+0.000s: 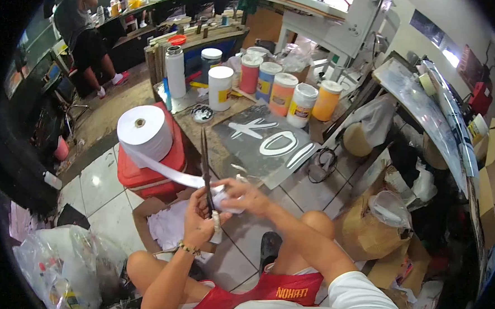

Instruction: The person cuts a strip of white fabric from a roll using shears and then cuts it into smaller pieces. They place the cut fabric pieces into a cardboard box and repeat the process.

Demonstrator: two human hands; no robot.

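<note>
A wide white strip (176, 176) runs from a large white roll (145, 132) on a red box (145, 178) to my hands. My left hand (198, 219), with a bracelet at the wrist, is closed around dark scissors (205, 163), their long blades pointing up. Part of the scissors' grip, which looks wrapped in something pale, shows beside the palm. Just to the right, my right hand (248, 197) has its fingers bent on a bunched part of the white material (220, 199). Below my left hand, a cardboard box (141, 219) holds white pieces (168, 226).
Paint jars (220, 89) and a dark sheet with white lettering (248, 146) lie on the low table ahead. A clear plastic bag (65, 262) sits at lower left, cardboard and bags (372, 228) at right. Another person (78, 28) stands at the back left.
</note>
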